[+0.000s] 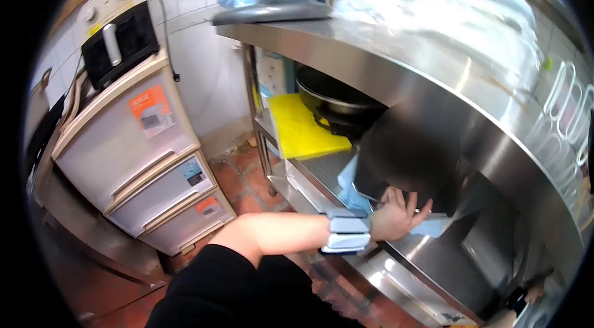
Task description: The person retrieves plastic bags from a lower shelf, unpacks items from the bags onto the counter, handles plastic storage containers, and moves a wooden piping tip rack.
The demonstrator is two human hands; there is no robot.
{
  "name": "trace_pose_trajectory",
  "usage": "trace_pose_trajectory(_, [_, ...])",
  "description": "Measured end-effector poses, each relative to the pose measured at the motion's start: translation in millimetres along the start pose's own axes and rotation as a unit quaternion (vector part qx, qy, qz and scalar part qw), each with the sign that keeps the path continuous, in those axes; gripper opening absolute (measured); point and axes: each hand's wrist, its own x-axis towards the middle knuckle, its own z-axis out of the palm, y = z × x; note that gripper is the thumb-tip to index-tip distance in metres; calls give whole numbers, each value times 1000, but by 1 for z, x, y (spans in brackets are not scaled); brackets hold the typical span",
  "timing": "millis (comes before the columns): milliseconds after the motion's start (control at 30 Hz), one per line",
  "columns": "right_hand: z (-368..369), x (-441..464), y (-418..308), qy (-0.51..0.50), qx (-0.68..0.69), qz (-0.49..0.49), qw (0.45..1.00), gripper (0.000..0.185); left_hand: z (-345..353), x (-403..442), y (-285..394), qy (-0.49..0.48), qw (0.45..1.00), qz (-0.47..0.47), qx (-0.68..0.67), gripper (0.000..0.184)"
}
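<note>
My left hand point(396, 215), with a grey-blue band on its wrist, reaches into the metal shelf unit. Its fingers are bent at the lower edge of a large dark round object point(408, 149); what they grip is unclear. Light blue cloth point(349, 186) shows beside and below that object. At the bottom right, my right hand point(533, 294) is small and partly seen, next to a black item point(515, 298); its fingers are not clear. A yellow cloth point(300, 127) lies on the shelf left of the round object, near a black pan point(334, 96).
The steel top point(383, 71) bears wrapped clear plastic containers point(433, 19) and a grey appliance point(272, 6). At left, a drawer unit point(124, 136) holds a small oven point(120, 43). White wire racks point(560, 105) stand at right. The floor is red tile.
</note>
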Motion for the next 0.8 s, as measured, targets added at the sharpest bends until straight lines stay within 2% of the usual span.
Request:
trace_pose_trajectory(200, [-5,-32,-18,49,-40,-17,998,57,-9,-2,-2,-29,1000,-4,-7,50])
trace_pose_trajectory(267, [11,-36,-6,162,-12,-84,983,58,-8,-2,-3,-30,999,0,19,50])
trace_pose_trajectory(300, [24,-39,3,278,13,-147,949,58,-7,-1,-3,-33,999,5,29,50])
trace_pose_trajectory(367, [36,-62,-8,334,22,-171,927,59,-7,-2,-1,-28,1000,-7,5,50])
trace_pose_trajectory(400, [-24,-108,-59,11,-143,-60,988,63,-5,-3,1,-22,1000,-13,-2,50])
trace_pose_trajectory(433, [-75,-139,-108,-90,-172,-58,979,64,-2,-3,1,-15,1000,-20,-7,50])
trace_pose_trajectory(500, [-104,-148,-140,-105,-139,-42,984,64,3,-5,1,-12,1000,-23,12,50])
trace_pose_trajectory(567, [-107,-134,-152,-52,-84,-63,993,60,2,-6,3,6,999,-26,34,49])
trace_pose_trajectory(633, [-113,-124,-156,-16,-29,-100,994,56,-3,-5,5,-34,999,-36,17,50])
trace_pose_trajectory(700, [-125,-121,-160,-1,22,-153,988,53,-6,-2,6,-186,957,-30,-220,46])
trace_pose_trajectory(733, [-131,-128,-163,-2,51,-175,983,51,8,-11,12,-191,926,-61,-320,45])
trace_pose_trajectory(767, [-140,-138,-167,-13,81,-197,977,49,43,-28,34,-112,869,-132,-464,45])
trace_pose_trajectory(800, [-152,-150,-168,-34,110,-218,969,47,75,-40,63,-20,780,-191,-596,44])
